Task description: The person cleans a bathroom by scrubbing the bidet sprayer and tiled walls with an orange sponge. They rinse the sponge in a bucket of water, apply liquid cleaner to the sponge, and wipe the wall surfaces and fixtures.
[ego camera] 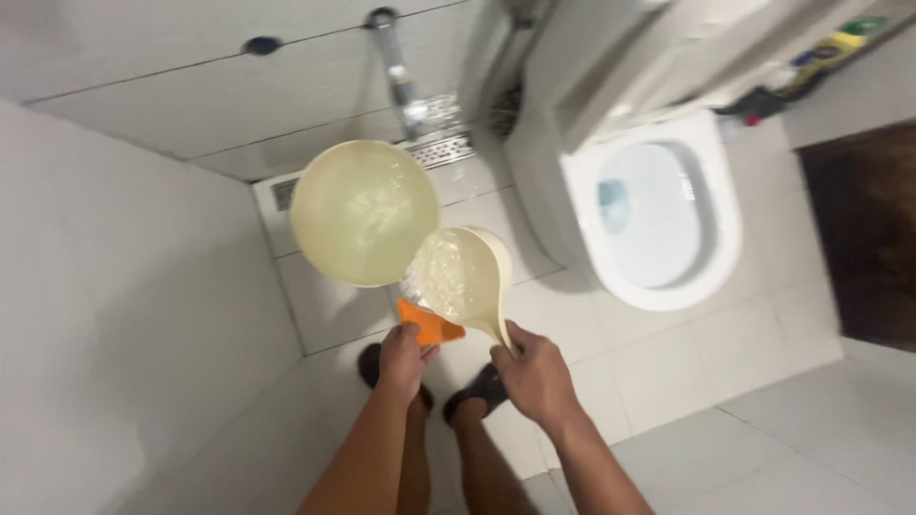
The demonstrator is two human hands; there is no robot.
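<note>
Dipper point(463, 277): cream plastic, centre frame, tilted over the water-filled pail point(364, 212); likely stiff, wet, slippery; handle is the grip.
Right hand point(536, 374): clenched on dipper handle.
Left hand point(405, 358): grasping orange piece point(429, 324).

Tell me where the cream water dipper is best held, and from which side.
Probably by its handle. The cream water dipper has a round bowl full of water, awkward to grasp, while its slim handle runs back toward the person. Coming from the near side, as the right hand does, suits it. The left hand holds an orange handle beside the bucket.
</note>
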